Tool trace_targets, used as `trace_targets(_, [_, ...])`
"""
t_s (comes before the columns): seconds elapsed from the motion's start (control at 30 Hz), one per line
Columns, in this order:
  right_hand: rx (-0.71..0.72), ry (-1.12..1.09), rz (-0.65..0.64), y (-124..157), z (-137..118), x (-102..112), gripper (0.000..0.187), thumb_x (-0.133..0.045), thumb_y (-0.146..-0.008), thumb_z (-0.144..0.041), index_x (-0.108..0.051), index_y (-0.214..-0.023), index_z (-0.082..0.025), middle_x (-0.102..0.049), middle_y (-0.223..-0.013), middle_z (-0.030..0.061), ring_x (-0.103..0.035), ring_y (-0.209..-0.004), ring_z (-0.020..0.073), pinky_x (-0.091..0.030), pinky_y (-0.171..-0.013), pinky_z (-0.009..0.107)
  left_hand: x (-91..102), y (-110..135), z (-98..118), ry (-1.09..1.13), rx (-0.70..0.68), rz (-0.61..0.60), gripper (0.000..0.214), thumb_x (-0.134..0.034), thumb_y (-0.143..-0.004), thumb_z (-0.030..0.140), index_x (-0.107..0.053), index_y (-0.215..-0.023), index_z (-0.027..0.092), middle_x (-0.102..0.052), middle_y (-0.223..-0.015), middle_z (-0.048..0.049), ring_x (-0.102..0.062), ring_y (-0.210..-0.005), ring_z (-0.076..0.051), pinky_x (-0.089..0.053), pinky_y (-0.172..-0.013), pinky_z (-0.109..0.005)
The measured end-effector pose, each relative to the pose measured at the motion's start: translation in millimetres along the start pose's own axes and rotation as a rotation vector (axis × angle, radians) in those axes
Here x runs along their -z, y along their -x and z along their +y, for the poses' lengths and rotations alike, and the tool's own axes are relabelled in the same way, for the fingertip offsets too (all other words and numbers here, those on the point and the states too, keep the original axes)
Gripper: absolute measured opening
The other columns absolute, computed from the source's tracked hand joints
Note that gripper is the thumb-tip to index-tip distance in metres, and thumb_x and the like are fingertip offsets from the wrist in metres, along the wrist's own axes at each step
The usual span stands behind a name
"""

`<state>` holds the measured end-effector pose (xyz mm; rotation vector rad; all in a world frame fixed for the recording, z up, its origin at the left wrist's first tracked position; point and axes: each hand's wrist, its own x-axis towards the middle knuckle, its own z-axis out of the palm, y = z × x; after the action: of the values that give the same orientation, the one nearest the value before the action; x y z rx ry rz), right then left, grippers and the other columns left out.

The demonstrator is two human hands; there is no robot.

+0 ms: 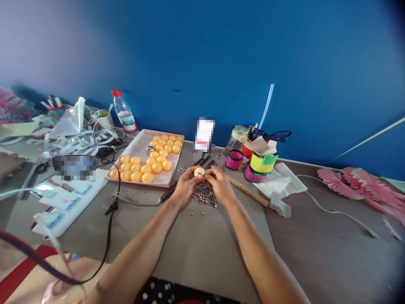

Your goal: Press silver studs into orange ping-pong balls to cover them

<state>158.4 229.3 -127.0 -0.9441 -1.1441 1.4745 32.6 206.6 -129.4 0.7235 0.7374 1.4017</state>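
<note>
My left hand is closed around a small yellow-orange ball with shiny bits on its face. My right hand pinches at the ball's right side; what sits between those fingertips is too small to name. Below both hands lies a pile of small shiny metallic beads on the grey table mat. To the left, a shallow white box holds several more yellow-orange balls. Among them is one ball covered in silvery pieces.
Behind the hands a phone leans on the blue wall. Right of it are a glass jar, a pink tape roll and a wooden-handled hammer. A bottle, cables and a power strip lie left; pink folded paper lies right.
</note>
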Motion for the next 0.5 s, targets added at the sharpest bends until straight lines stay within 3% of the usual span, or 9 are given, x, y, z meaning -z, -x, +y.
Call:
trace_targets(0.17, [-0.024,-0.129,0.053,-1.1,-0.1,-2.6,0.036,-0.077,-0.057,-0.035,-0.048,-0.075,-0.024,-0.053,-0.064,-0.0066,-0.050,-0.055,0.0120,-0.043,-0.056,0.027,-1.9,1.7,0.3,0.016,0.012,-0.021,0.040,-0.079,-0.065,0.026,-0.063,-0.100,0.014,-0.064,-0.087,-0.0020,-0.059,-0.070,-0.010,-0.048,-0.070,-0.025])
trace_targets(0.27, [0.016,-0.060,0.054,-4.3,0.2,4.1,0.028,-0.068,-0.066,-0.041,-0.048,-0.074,-0.023,-0.051,-0.062,-0.0059,-0.048,-0.053,0.0120,-0.044,-0.060,0.029,-1.5,1.8,4.9,0.101,0.040,-0.050,0.036,-0.078,-0.068,0.027,-0.064,-0.099,0.014,-0.065,-0.089,-0.0026,-0.060,-0.069,-0.010,-0.049,-0.070,-0.025])
trace_targets(0.33, [0.116,0.177,0.140,-6.1,1.8,11.2,0.019,-0.058,-0.074,-0.040,-0.053,-0.076,-0.022,-0.054,-0.067,-0.0027,-0.049,-0.057,0.0139,-0.045,-0.066,0.033,1.0,0.6,8.8,0.153,0.045,-0.034,0.033,-0.077,-0.069,0.028,-0.064,-0.096,0.014,-0.065,-0.086,-0.0022,-0.060,-0.067,-0.009,-0.049,-0.069,-0.024])
trace_targets(0.4, [0.236,0.602,0.241,-5.8,3.9,17.5,0.014,-0.056,-0.076,-0.031,-0.061,-0.083,-0.020,-0.062,-0.086,0.0052,-0.056,-0.079,0.0202,-0.043,-0.080,0.038,4.7,-1.3,11.8,0.193,0.037,0.001,0.032,-0.077,-0.070,0.029,-0.064,-0.095,0.015,-0.065,-0.082,-0.0014,-0.061,-0.065,-0.009,-0.050,-0.066,-0.023])
trace_targets(0.5, [0.303,1.170,0.396,-2.0,6.0,23.2,0.033,-0.054,-0.077,-0.019,-0.062,-0.110,-0.018,-0.058,-0.119,0.0132,-0.049,-0.111,0.0284,-0.030,-0.098,0.045,9.3,-3.7,13.1,0.221,0.023,0.034,0.031,-0.077,-0.070,0.029,-0.063,-0.095,0.015,-0.064,-0.081,-0.0011,-0.061,-0.065,-0.009,-0.050,-0.064,-0.022])
